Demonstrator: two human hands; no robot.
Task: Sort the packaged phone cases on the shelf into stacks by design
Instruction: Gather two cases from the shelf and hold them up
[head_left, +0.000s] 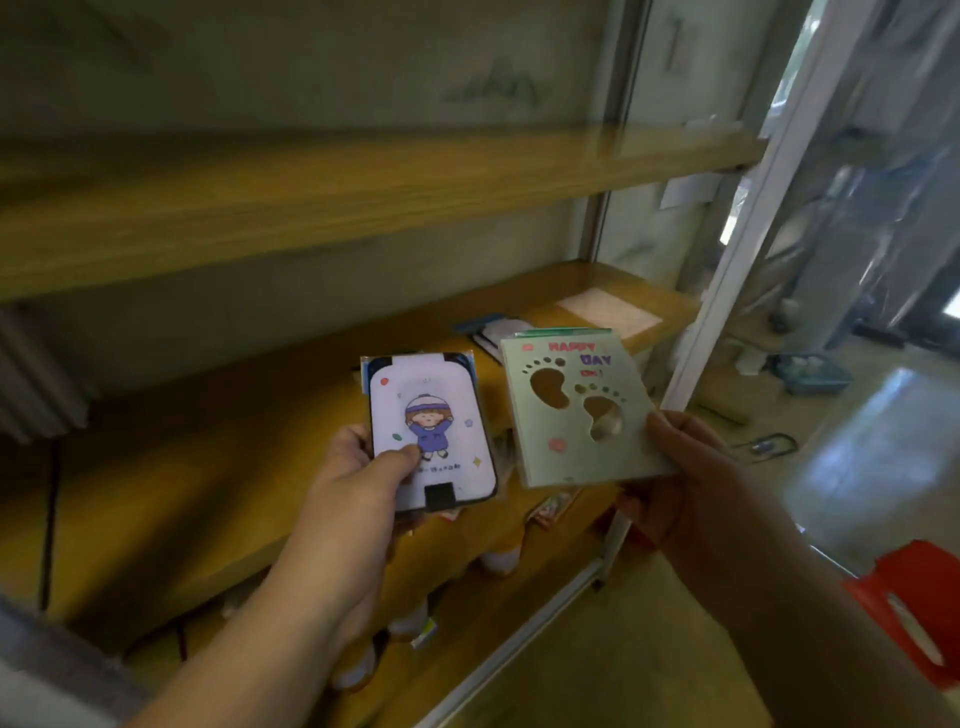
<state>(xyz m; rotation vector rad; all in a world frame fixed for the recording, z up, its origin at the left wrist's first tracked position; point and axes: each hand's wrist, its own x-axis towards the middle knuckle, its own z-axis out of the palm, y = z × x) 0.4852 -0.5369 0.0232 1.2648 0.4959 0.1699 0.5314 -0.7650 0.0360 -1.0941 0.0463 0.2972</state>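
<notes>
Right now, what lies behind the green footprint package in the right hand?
Behind the green footprint package, on the wooden shelf, lie a blue-edged packaged case and a white flat sheet. The package covers part of the case, so its design cannot be told.

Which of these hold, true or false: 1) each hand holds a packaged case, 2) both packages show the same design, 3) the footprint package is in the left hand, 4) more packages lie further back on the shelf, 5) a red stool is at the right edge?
1) True. The left hand holds the cartoon-child case; the right hand holds the green footprint package.
2) False. One shows a child in blue, the other footprint cut-outs.
3) False. It is in the right hand's grip.
4) True. A few packages lie on the wooden shelf.
5) True. The red stool is there.
</notes>
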